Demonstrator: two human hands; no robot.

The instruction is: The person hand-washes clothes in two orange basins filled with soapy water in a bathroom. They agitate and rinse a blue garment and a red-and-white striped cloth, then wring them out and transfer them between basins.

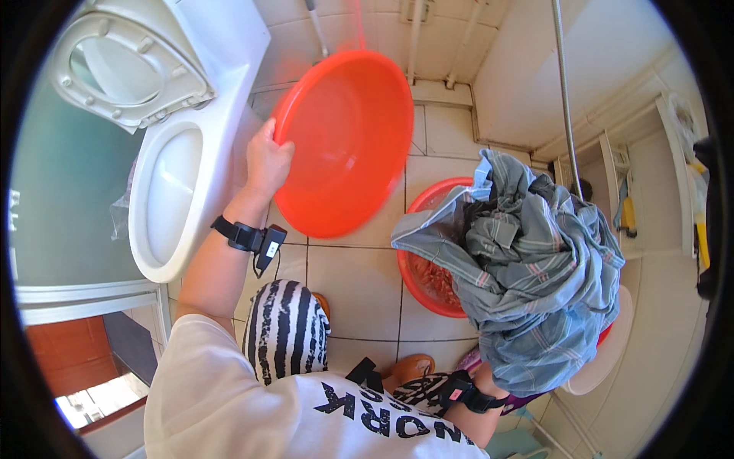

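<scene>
My left hand (269, 162) grips the rim of a large red plastic basin (344, 145), tilted up off the floor so its inside faces me. A big wet-looking bundle of grey-blue plaid cloth (527, 252) hangs from my right arm, which enters it from below. My right hand is hidden in the folds, and the raised cloth appears to be held by it. Below and partly behind the bundle, a second red basin (413, 271) stands on the floor with some water in it. One corner of the cloth droops over this basin.
A white toilet (164, 191) with its lid and seat raised stands at the left. Tiled floor (352, 287) lies between the basins and my feet. A metal hose (564, 92) hangs at the right, near a white wall shelf (669, 176). A pale tub (612, 344) shows behind the cloth.
</scene>
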